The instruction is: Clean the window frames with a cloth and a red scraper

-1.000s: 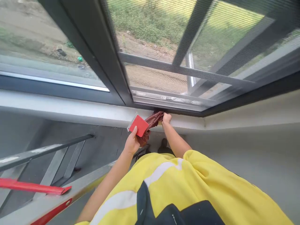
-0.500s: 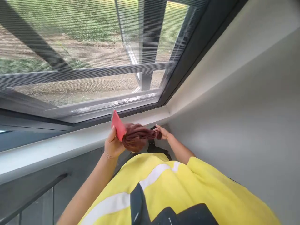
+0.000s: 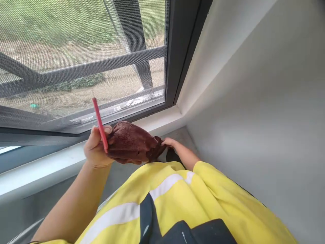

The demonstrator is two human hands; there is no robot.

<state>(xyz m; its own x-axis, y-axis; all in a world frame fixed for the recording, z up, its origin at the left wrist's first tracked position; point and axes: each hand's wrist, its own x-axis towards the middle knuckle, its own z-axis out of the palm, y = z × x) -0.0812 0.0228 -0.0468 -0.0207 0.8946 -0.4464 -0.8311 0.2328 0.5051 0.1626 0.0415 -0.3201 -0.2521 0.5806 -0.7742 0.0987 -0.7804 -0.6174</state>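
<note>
- Head view: the left hand (image 3: 95,150) has its fingers gripping a flat red tool (image 3: 100,125), seen edge-on.
- Brown cloth (image 3: 134,142) stretches between both hands, in front of the window sill (image 3: 166,121).
- Right hand (image 3: 170,142): fingers pinching the cloth's bunched end.

Left fingers (image 3: 108,129) — red tool (image 3: 100,125), brown cloth (image 3: 134,144) | right fingers (image 3: 167,141) — cloth's end

mesh screen (image 3: 83,56) in dark frame (image 3: 179,51) | pale sill (image 3: 43,169) below | wall (image 3: 254,135) at right | grass (image 3: 63,20) outside
</note>
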